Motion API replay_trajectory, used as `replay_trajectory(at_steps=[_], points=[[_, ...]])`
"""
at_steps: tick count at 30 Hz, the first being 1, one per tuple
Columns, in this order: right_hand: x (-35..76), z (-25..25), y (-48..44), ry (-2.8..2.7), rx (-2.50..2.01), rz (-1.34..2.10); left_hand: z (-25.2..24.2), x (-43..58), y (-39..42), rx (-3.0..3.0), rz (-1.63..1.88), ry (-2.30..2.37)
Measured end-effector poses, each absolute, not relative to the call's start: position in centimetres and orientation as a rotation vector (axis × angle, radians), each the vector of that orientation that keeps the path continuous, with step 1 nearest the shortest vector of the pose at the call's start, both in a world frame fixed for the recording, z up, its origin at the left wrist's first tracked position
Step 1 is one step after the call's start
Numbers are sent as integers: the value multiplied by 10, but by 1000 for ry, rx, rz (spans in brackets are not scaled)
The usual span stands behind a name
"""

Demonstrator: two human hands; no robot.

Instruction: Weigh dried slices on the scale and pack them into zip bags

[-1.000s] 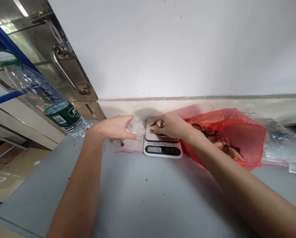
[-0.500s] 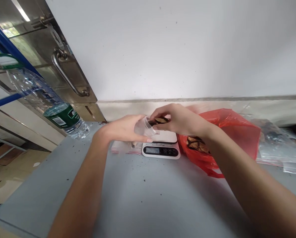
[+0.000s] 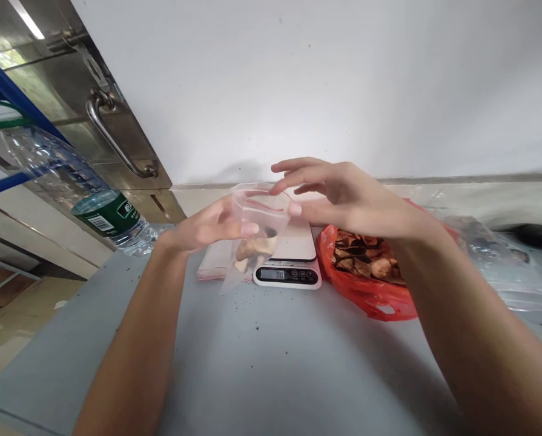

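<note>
My left hand (image 3: 207,227) grips the left side of a small clear zip bag (image 3: 256,227), held up above the grey table (image 3: 261,363). Brown dried slices (image 3: 255,247) lie in the bag's bottom. My right hand (image 3: 338,197) pinches the bag's right top edge between thumb and forefinger, its other fingers stretched out. Just behind the bag stands a white digital kitchen scale (image 3: 293,263) with a bare platform. To the right of the scale an open red plastic bag (image 3: 370,272) holds more brown dried slices (image 3: 361,257).
A pile of flat clear zip bags (image 3: 214,263) lies left of the scale. A plastic water bottle (image 3: 77,188) lies at the table's left edge by a steel door with a handle (image 3: 111,136). Clear plastic bags (image 3: 502,266) sit at the right. Dark crumbs dot the table.
My right hand lifted slices off the scale and dropped them into the small bag. Both hands then raised the bag, and the right hand now pinches its top edge. The scale platform is bare.
</note>
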State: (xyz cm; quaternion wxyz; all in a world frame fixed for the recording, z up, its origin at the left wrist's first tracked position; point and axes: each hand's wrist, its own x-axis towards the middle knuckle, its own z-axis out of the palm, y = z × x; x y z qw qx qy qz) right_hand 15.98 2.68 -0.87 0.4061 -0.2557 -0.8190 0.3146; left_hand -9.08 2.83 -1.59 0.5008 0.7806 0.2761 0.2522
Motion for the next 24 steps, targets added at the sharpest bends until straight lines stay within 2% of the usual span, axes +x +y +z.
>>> replay_trajectory(at_steps=[5,10,16,19,24], points=[[165,-4,20,-2063,-693,732,-16,-78,24,1744,678,703],[164,6,11,-1994,-981,607,-8,-77,20,1954,902,954],[181,9,11,-1989,-960,855,-2,-80,18,2067,1018,1117],[190,10,11,-2020,-1076,824,0,-78,15,2069,1155,1147],[197,14,9,-2168,-1155,743,3,-72,11,2108,1125,1090]])
